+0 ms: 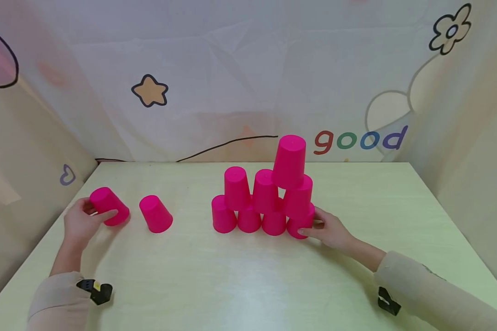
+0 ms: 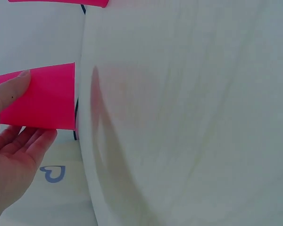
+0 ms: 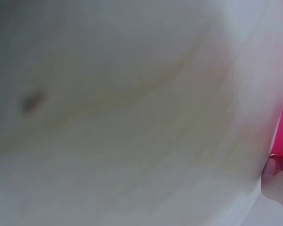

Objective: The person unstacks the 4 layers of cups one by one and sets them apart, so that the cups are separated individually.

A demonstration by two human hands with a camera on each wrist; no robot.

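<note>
My left hand (image 1: 81,221) grips a pink plastic cup (image 1: 108,206) at the far left, thumb on the near side and fingers behind. In the left wrist view this cup (image 2: 47,99) is upside down, its rim just off the table above its shadow. Another upside-down pink cup (image 1: 156,214) stands to its right. Right of the middle, upside-down pink cups form a stack: several below, three in the middle row, and a single top cup (image 1: 290,162) at the right. My right hand (image 1: 329,230) holds the lowest right cup (image 1: 301,223), thumb in front.
The pale wooden table (image 1: 240,285) meets a printed cloth backdrop (image 1: 215,82) at its far edge, with cloth at both sides too. Black devices (image 1: 101,292) are strapped at both sleeves.
</note>
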